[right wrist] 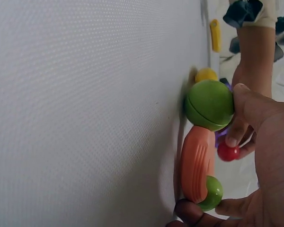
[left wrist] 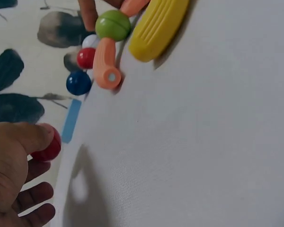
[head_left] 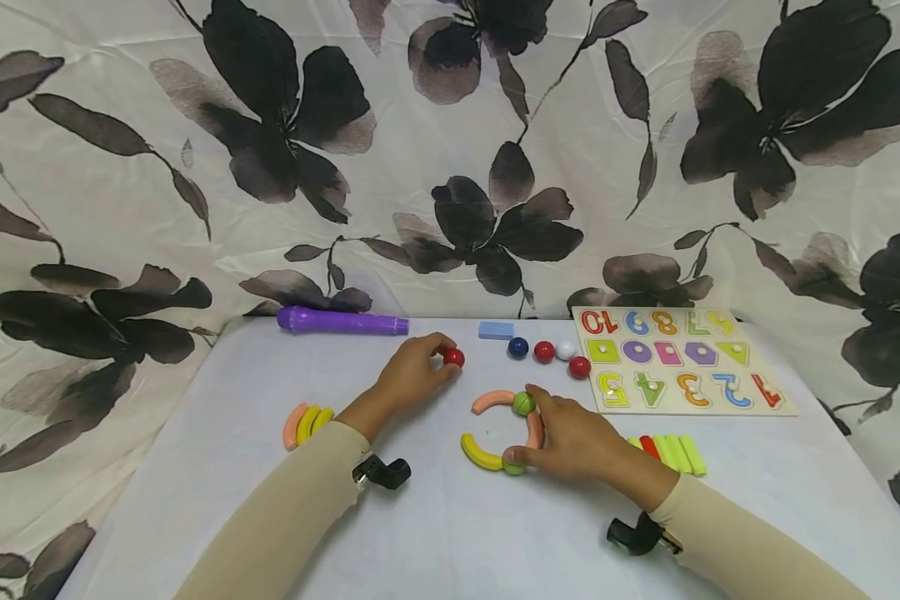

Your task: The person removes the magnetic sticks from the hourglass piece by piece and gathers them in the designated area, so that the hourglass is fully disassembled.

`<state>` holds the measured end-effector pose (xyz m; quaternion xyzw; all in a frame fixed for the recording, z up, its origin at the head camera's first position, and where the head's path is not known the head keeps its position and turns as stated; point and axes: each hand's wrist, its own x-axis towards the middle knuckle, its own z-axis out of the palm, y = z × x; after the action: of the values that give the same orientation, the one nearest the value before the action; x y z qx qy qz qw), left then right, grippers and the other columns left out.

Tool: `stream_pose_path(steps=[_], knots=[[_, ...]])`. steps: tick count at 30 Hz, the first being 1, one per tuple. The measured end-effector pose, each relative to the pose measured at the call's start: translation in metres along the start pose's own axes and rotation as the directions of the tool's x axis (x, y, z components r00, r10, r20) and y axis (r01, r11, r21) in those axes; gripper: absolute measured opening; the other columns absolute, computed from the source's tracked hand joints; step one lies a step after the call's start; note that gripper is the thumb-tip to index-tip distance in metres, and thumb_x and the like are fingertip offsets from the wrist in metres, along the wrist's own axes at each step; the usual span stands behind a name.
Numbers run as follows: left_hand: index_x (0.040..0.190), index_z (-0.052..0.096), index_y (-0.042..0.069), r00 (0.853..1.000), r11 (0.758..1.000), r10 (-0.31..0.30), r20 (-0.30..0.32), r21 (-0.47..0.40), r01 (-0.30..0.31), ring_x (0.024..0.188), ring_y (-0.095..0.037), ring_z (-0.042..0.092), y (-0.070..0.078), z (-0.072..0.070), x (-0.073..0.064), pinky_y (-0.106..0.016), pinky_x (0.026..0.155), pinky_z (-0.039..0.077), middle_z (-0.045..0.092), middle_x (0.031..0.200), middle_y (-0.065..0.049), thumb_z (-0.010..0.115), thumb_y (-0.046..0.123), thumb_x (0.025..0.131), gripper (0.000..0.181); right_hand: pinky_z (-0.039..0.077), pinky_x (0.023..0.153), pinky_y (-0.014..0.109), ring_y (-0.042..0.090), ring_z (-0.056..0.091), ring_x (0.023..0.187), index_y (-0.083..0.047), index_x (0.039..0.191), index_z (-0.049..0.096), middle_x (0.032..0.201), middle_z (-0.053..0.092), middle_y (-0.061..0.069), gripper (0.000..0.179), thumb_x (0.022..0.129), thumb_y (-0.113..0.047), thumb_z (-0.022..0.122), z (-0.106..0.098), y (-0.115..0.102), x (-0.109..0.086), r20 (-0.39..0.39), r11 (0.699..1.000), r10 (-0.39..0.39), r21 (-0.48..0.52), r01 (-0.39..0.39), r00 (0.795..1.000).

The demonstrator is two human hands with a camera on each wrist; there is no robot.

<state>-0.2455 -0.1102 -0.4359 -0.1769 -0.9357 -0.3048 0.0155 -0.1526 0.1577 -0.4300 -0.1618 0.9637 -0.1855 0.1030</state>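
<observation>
My left hand [head_left: 415,372] pinches a red ball [head_left: 454,358] between thumb and fingers, close over the back part of the table. Farther right, a C-shaped chain of magnetic toy pieces lies open toward the left. It has an orange curved stick [head_left: 492,401], an upper green ball [head_left: 523,403], a second orange curved stick [head_left: 535,429], a lower green ball [head_left: 513,469] and a yellow curved stick [head_left: 481,454]. My right hand [head_left: 577,437] spans the second orange stick, thumb at the lower green ball and fingers at the upper one. A magnet disc shows on the free orange end in the left wrist view.
Blue, white and red balls [head_left: 543,352] sit beside a light blue block [head_left: 496,331] at the back. A number puzzle board [head_left: 759,358] lies back right, straight green sticks [head_left: 675,455] before it. Left are a purple toy microphone [head_left: 343,322] and curved sticks [head_left: 307,425].
</observation>
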Motion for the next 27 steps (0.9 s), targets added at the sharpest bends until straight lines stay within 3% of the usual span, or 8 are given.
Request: stream_pose_path(steps=[8,16,20,27], knots=[[0.126,0.068,0.005,0.994,0.994,-0.081,-0.073,-0.084,0.075,0.107,-0.026,0.063,-0.010,0.006,0.018,-0.042,0.097,0.051,0.071,0.120,-0.008,0.077,0.014,0.093,0.036,0.053,0.095,0.056,0.033,0.058,0.126,-0.010,0.155,0.041,0.138,0.061,0.015,0.108,0.076,-0.074,0.075,0.001,0.001,0.000,-0.009,1.000,0.002,0.005,-0.002,1.000],[0.129,0.068,0.008,0.991,0.993,-0.118,-0.070,-0.034,0.116,0.092,-0.021,0.059,-0.013,0.010,0.024,-0.038,0.085,0.050,0.072,0.118,-0.006,0.077,0.016,0.093,0.038,0.054,0.093,0.056,0.033,0.059,0.124,-0.011,0.155,0.042,0.137,0.061,0.014,0.107,0.075,-0.074,0.075,0.002,0.001,0.000,-0.003,1.000,0.005,-0.003,-0.005,1.000],[0.132,0.067,0.007,0.991,0.993,-0.119,-0.067,-0.020,0.118,0.095,-0.022,0.061,-0.015,0.011,0.025,-0.039,0.088,0.051,0.072,0.121,-0.007,0.077,0.017,0.093,0.041,0.054,0.093,0.055,0.033,0.059,0.124,-0.012,0.156,0.042,0.136,0.062,0.014,0.106,0.076,-0.073,0.075,0.001,0.000,0.000,0.001,1.000,0.006,-0.007,-0.006,1.000],[0.141,0.059,0.004,0.994,0.994,-0.105,-0.041,0.006,0.105,0.116,-0.029,0.062,-0.014,0.009,0.022,-0.044,0.103,0.048,0.065,0.134,-0.015,0.076,0.019,0.093,0.053,0.057,0.084,0.050,0.027,0.061,0.113,-0.016,0.158,0.040,0.124,0.066,0.010,0.106,0.077,-0.073,0.074,0.000,-0.001,-0.001,0.012,1.000,0.003,-0.021,-0.003,1.000]])
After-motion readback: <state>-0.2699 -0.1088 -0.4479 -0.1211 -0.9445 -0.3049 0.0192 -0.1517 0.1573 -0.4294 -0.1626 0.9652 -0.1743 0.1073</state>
